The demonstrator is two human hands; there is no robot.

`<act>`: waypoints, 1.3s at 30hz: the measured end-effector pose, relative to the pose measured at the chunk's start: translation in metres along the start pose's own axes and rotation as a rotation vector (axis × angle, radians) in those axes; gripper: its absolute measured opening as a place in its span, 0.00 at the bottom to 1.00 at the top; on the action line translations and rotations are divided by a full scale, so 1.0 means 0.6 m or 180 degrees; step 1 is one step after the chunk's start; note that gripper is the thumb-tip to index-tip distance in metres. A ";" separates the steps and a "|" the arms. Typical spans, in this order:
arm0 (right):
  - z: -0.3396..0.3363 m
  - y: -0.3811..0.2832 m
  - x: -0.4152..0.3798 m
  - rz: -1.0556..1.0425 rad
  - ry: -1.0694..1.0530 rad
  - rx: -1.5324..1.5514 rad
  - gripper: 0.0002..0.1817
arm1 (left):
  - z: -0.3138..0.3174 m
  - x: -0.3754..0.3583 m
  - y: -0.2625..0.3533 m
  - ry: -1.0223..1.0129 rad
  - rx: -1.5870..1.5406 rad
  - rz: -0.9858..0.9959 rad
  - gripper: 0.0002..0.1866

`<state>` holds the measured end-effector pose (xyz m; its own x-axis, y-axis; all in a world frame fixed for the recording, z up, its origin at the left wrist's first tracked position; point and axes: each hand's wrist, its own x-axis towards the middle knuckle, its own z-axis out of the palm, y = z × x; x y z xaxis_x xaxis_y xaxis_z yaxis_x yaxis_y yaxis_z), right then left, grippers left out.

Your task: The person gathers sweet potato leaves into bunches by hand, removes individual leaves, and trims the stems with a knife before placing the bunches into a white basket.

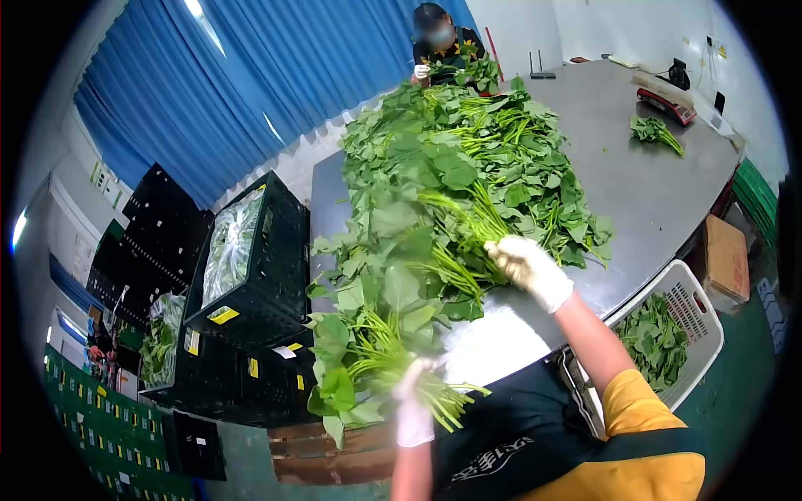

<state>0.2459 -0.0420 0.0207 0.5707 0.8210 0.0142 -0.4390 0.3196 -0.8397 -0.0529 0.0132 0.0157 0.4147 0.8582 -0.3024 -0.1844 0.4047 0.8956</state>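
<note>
A bunch of leafy greens point(368, 359) is gripped at its stems by the gloved left hand point(413, 409), fingers closed around the pale green stalks near the table's near edge. The gloved right hand point(528, 269) is closed on stems of the long heap of greens point(443, 184) that runs down the middle of the steel table point(652, 192). The greens are judged light, soft and limp; the leaves would bruise or tear if squeezed, so the firmer stems, gathered together, are the better place to take hold. A white basket point(697, 309) partly filled with leaves stands just beside the table on the right. Black crates point(251, 275), some holding bagged greens, are stacked on the left. At the far end a second person's hand point(422, 72) is seen at the heap, and a small loose bundle point(656, 132) lies near a scale point(664, 104).
</note>
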 end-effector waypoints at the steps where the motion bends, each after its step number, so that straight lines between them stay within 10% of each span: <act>1: -0.002 0.021 -0.007 0.0222 -0.0264 -0.0325 0.14 | 0.002 0.001 0.001 -0.0012 -0.0007 0.0005 0.19; 5: 0.048 0.011 -0.049 0.1124 -0.0659 -0.0123 0.17 | 0.014 0.000 -0.002 0.0054 -0.0416 -0.0157 0.18; 8: 0.063 -0.064 -0.059 -0.0595 -0.0449 -0.0989 0.15 | 0.009 -0.004 0.001 0.0042 -0.0403 -0.0183 0.19; 11: 0.080 -0.096 -0.072 -0.0660 -0.0406 0.0109 0.15 | 0.008 -0.002 0.004 -0.0018 -0.0366 -0.0188 0.21; 14: 0.085 -0.044 -0.073 0.0142 -0.0596 -0.1035 0.13 | 0.022 -0.009 0.025 0.0224 -0.0981 -0.0358 0.06; 17: 0.088 0.031 -0.111 0.0910 -0.0761 -0.0840 0.13 | 0.003 0.011 0.003 0.0134 -0.0821 -0.0193 0.20; 27: 0.060 0.128 -0.165 -0.0552 -0.0137 -0.2738 0.11 | 0.022 0.000 0.034 0.0540 -0.0977 0.0177 0.15; 33: 0.084 0.116 -0.185 -0.2458 -0.0681 -0.3763 0.14 | 0.030 0.020 0.018 -0.0920 -0.0887 -0.0087 0.14; 37: 0.031 0.176 -0.174 -0.1394 -0.1091 -0.2559 0.23 | 0.027 0.047 -0.012 -0.1027 0.0188 0.0490 0.15; 39: 0.066 0.094 -0.199 -0.1725 -0.1045 -0.4316 0.21 | 0.058 0.035 0.009 -0.0820 -0.0747 -0.0743 0.16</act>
<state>0.1258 -0.1032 -0.0068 0.1913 0.8753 0.4442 0.8350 0.0928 -0.5424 -0.0143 0.0223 0.0259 0.6733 0.6400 -0.3703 -0.2448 0.6655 0.7051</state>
